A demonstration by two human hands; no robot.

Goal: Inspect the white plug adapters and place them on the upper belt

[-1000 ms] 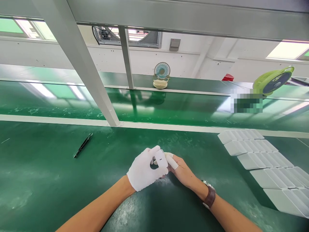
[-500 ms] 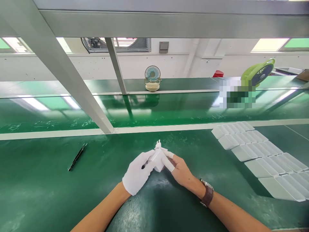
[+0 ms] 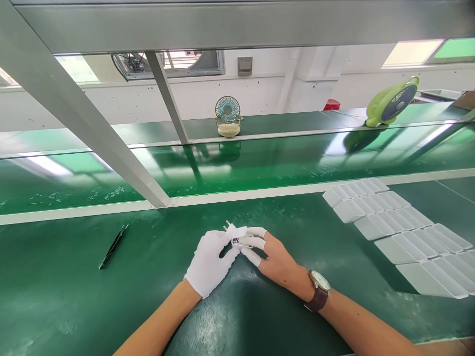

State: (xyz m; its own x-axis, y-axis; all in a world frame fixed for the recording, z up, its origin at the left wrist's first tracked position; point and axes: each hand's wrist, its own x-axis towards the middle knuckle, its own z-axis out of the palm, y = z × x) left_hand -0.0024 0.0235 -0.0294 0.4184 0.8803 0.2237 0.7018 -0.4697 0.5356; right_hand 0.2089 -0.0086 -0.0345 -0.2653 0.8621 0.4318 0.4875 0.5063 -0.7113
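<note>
Between my hands is a small white plug adapter (image 3: 237, 232) with metal prongs pointing up and left. A gap in its side shows small dark and coloured parts inside. My left hand (image 3: 211, 262), in a white glove, grips its left side between thumb and fingers. My right hand (image 3: 272, 254) wears white finger cots and a wristwatch (image 3: 318, 289); its fingertips close on the adapter's right side. The adapter is held just over the green work surface (image 3: 156, 277). Fingers cover part of its body.
Black tweezers (image 3: 114, 246) lie to the left. Several white divided trays (image 3: 404, 232) stand in a slanting row on the right. A beige fan (image 3: 227, 116) and a green fan (image 3: 391, 103) stand at the back. A slanted metal post (image 3: 92, 118) rises at the left.
The adapter has turned in my hands: its prongs now tilt left and its side gap shows. My right fingers have shifted around it. The camera view has moved slightly.
</note>
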